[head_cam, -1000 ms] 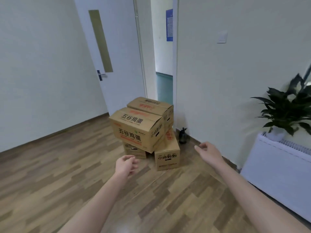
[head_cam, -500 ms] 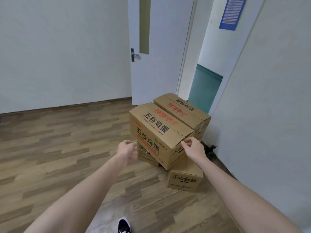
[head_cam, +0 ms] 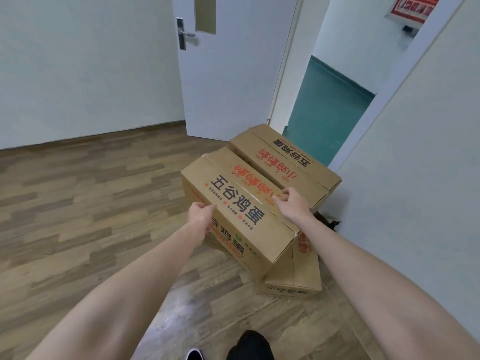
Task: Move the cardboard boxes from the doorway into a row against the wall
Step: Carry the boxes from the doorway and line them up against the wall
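Wood-patterned floor (head_cam: 78,216) carries a stack of cardboard boxes beside the doorway (head_cam: 330,107), at the foot of the right wall (head_cam: 420,157). The white door (head_cam: 233,81) stands open behind the stack, its handle (head_cam: 185,33) facing the room; the left wall (head_cam: 85,66) meets the floor well apart from the boxes. A small dark object (head_cam: 328,221), too blurred to identify, lies on the floor between the stack and the right wall. A dark shoe (head_cam: 194,354) shows at the bottom edge.

The near box (head_cam: 239,211) sits on top, tilted, its near corner overhanging the low box (head_cam: 298,279) beneath it. The far box (head_cam: 288,162) lies just behind it, long sides touching or nearly so, next to the doorway. All boxes are closed; their contents cannot be seen.

The left hand (head_cam: 201,215) grips the near box at its front top edge, fingers curled over the edge and the thumb on the front face. The right hand (head_cam: 292,203) rests on the top of the same box near its right end, fingers curled at the flap seam; whether they hook into the seam cannot be told.
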